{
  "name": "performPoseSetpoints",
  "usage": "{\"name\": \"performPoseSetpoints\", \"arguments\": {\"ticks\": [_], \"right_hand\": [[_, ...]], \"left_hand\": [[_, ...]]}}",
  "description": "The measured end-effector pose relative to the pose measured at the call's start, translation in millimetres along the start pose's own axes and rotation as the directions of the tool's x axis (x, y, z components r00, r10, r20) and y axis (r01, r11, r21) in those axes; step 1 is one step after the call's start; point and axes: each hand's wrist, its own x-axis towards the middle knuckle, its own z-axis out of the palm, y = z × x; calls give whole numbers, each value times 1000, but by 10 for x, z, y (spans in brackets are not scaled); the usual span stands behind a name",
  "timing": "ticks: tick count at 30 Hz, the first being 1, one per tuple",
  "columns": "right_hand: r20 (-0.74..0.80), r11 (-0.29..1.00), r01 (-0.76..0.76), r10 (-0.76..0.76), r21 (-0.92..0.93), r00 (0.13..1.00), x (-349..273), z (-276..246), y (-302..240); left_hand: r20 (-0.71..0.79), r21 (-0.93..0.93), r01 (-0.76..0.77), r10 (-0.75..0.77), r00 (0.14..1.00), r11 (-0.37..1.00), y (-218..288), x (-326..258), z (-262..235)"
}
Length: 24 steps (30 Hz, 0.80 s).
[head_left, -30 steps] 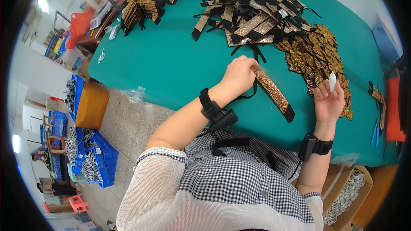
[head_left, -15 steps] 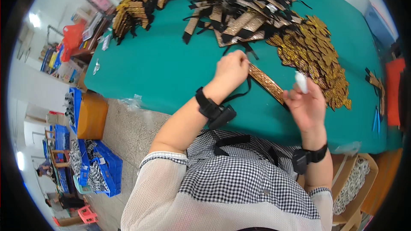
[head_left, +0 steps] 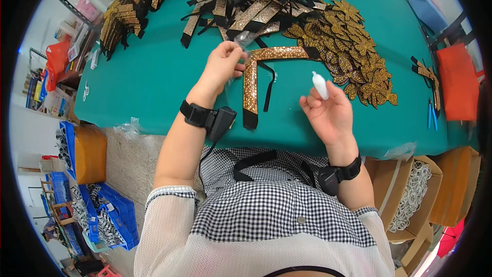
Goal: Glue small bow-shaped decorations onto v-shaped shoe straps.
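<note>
My right hand (head_left: 330, 113) holds a small white squeeze bottle (head_left: 320, 85) upright between thumb and fingers, above the green table. Flat on the table lies an L-shaped band (head_left: 250, 84) of glittery copper-gold material with black ends. One arm points toward me and the other runs right, its black end beside a pile of gold pieces. My left hand (head_left: 224, 66) is pinched closed just left of the band's corner. Clear film shows about its fingers, but what they grip is unclear. A thin black strap (head_left: 268, 90) lies inside the angle.
Many copper-and-black bands (head_left: 256, 13) are heaped at the back. Gold glittery leaf-like pieces (head_left: 353, 51) are piled at right. Blue snips (head_left: 432, 115) and a red item (head_left: 456, 82) lie far right. A carton of white rings (head_left: 412, 195) stands below the table's edge.
The band, slanted between both hands before, now lies as an L on the table. My right hand has come away from it with the bottle. The whole view has shifted.
</note>
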Motion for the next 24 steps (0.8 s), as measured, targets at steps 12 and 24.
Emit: {"name": "performPoseSetpoints", "arguments": {"ticks": [12,24], "right_hand": [[-89,976,145,-161,-162,983,270,-116,-266],[-52,966,259,-260,-25,964,277,-98,-355]], "left_hand": [[36,905,-184,362,932,384,178,-358,260],[120,711,-232,211,970,663,66,1,-259]]}}
